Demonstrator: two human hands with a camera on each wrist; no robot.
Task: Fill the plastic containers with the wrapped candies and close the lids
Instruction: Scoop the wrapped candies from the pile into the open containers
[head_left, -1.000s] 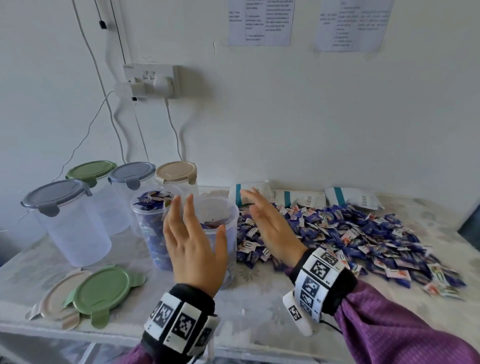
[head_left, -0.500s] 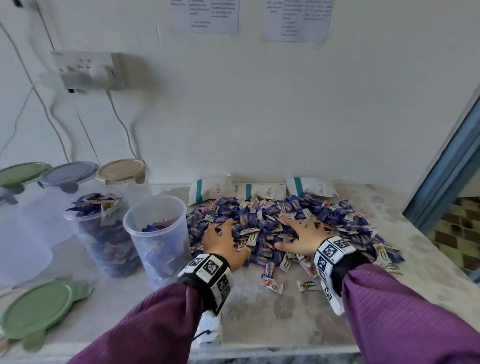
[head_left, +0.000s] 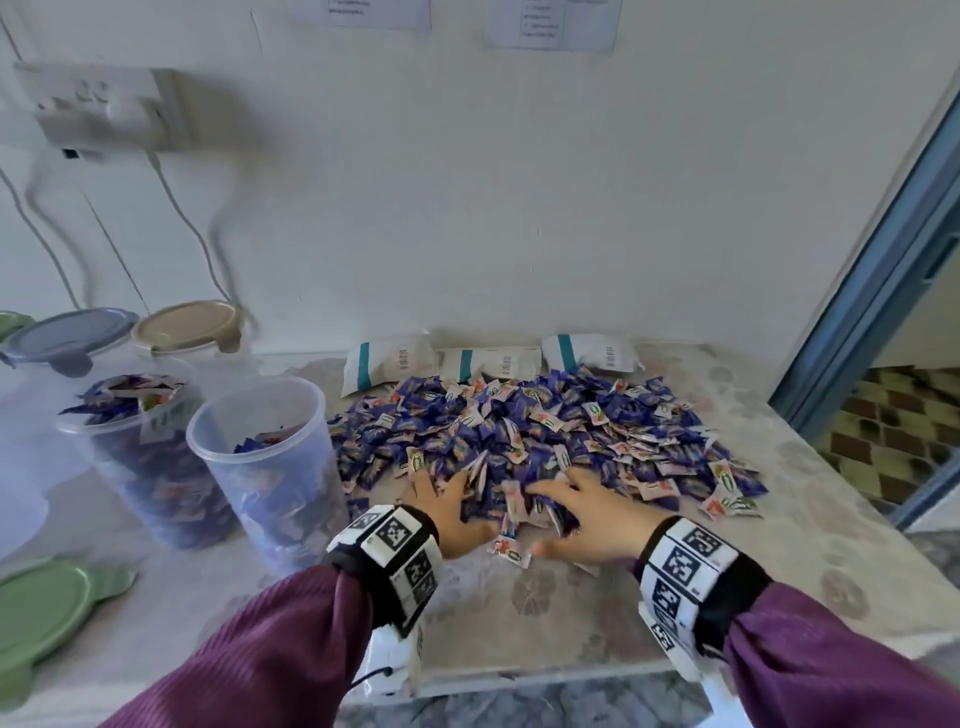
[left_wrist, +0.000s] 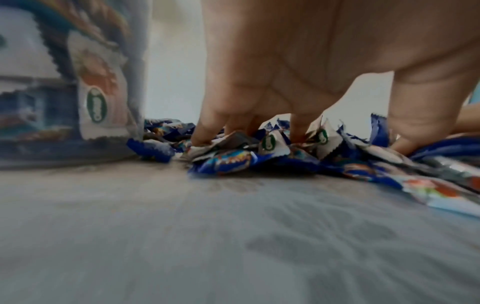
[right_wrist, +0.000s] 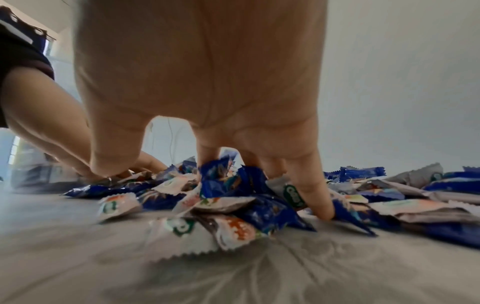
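Blue-wrapped candies (head_left: 519, 436) raked nearer than before, left hand (head_left: 457, 512) and right hand (head_left: 592, 512) fingers spread, dug in

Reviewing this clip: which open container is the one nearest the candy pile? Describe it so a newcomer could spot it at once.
Start at the pile of wrapped candies on the table. At its left edge stands a clear, lidless container, partly filled. Its neighbour further left, also lidless, is heaped to the rim; the containers behind carry lids.

No legible txt on wrappers (right_wrist: 292, 195)
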